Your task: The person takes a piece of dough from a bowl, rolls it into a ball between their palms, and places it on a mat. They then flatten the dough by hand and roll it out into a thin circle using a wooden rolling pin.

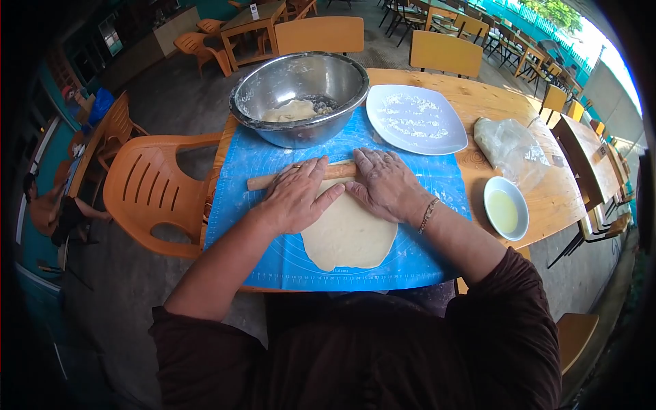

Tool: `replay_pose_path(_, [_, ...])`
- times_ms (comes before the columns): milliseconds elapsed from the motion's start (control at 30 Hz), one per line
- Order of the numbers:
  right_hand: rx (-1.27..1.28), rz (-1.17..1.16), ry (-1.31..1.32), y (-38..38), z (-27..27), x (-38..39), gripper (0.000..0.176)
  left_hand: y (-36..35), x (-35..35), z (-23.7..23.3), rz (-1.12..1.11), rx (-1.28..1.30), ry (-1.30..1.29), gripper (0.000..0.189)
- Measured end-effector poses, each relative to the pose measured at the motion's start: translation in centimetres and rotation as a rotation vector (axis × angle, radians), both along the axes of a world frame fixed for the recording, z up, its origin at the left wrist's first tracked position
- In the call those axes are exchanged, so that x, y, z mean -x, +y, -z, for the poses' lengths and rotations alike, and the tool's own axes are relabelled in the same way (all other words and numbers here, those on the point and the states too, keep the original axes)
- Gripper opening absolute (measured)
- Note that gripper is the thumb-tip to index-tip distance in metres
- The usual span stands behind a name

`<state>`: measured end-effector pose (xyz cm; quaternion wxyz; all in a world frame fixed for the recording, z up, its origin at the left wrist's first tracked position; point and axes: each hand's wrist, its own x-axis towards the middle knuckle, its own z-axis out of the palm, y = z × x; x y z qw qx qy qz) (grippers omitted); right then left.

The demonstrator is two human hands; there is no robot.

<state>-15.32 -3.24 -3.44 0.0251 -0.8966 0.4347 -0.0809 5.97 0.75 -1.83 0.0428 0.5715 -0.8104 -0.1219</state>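
Note:
A thin sheet of dough [348,232] lies flat on a blue silicone mat [239,232] printed with rulers and circles. Across the dough's far part rests a wooden rolling pin [263,182]. My left hand [298,195] lies over the pin's left half with fingers stretched out flat. My right hand [386,181] presses on its right part, fingers also extended, hiding that end. The two thumbs nearly meet above the dough. Behind my hands stands a steel bowl [301,133] with a lump of dough [290,111] inside. A white plate [417,119] dusted with flour is to its right.
On the wooden table [478,174], right of the mat, sit a clear plastic bag [509,147] with pale contents and a small bowl of yellowish liquid [504,210]. An orange plastic chair [154,191] is at the left. A person [51,212] sits farther left.

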Motion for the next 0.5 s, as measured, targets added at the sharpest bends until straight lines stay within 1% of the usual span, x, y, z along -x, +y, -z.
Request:
replay_pose_path(233, [0.057, 0.027, 0.023, -2.5, 0.0, -1.5, 0.071, -1.9, -0.5, 0.9, -0.029, 0.054, 0.045, 0.074])
replay_pose_path(300, [-0.003, 0.047, 0.039, -2.8, -0.2, -1.7, 0.069, -1.8, -0.5, 0.9, -0.054, 0.081, 0.132, 0.071])
replay_pose_path(333, [-0.005, 0.058, 0.035, -2.5, 0.3, -1.3, 0.069, -1.3, -0.5, 1.0, -0.043, 0.078, 0.128, 0.071])
replay_pose_path(400, [0.163, 0.023, -0.114, -1.3, 1.8, -0.5, 0.066, 0.4, -0.8, 1.1, 0.064, 0.315, 0.007, 0.069])
replay_pose_path(433, [0.154, 0.025, -0.113, -0.3, 2.3, 0.0, 0.066, 1.5, -1.1, 0.9, 0.066, 0.306, 0.008, 0.069])
replay_pose_path(500, [0.257, -0.066, -0.118, 1.9, 1.8, 0.9, 0.064, 3.4, -1.2, -0.2, 0.155, 0.273, 0.002, 0.067])
